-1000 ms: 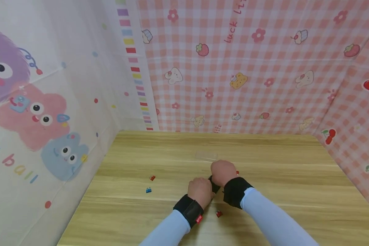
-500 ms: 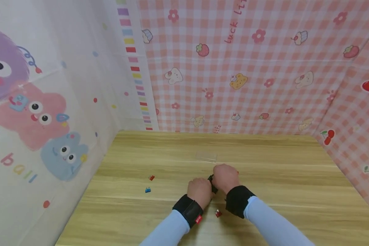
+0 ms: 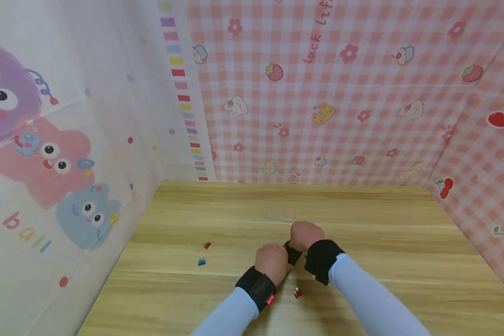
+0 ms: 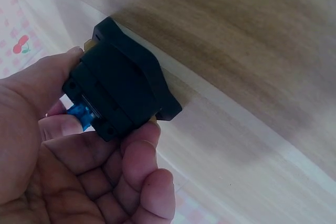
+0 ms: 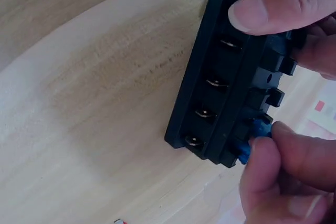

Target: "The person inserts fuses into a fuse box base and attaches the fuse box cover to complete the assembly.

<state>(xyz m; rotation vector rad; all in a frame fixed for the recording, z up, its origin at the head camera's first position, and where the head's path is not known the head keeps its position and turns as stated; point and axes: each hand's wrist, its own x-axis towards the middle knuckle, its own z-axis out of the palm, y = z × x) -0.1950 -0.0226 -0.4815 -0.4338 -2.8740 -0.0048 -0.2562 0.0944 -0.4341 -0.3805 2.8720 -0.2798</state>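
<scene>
Between the two hands is a black fuse block (image 3: 293,253) with a row of metal screws along one side, seen closely in the right wrist view. My left hand (image 3: 272,262) grips the block, its thumb (image 4: 55,77) on one side and its fingers (image 4: 140,161) curled below. My right hand (image 3: 307,235) pinches a small blue blade fuse (image 5: 261,128) at one end slot of the block. How deep that fuse sits cannot be told. Part of the blue fuse also shows beneath the block in the left wrist view.
On the wooden table (image 3: 172,303) lie a red fuse (image 3: 206,245) and a blue fuse (image 3: 201,262) at the left. Another red fuse (image 3: 297,292) lies near the hands. A clear plastic cover (image 3: 280,215) lies behind them. Patterned cloth (image 3: 327,84) hangs behind the table.
My right hand has dipped slightly toward me and then moved back up at the block. A red fuse partly visible beside it earlier is now hidden. My left hand stays nearly still.
</scene>
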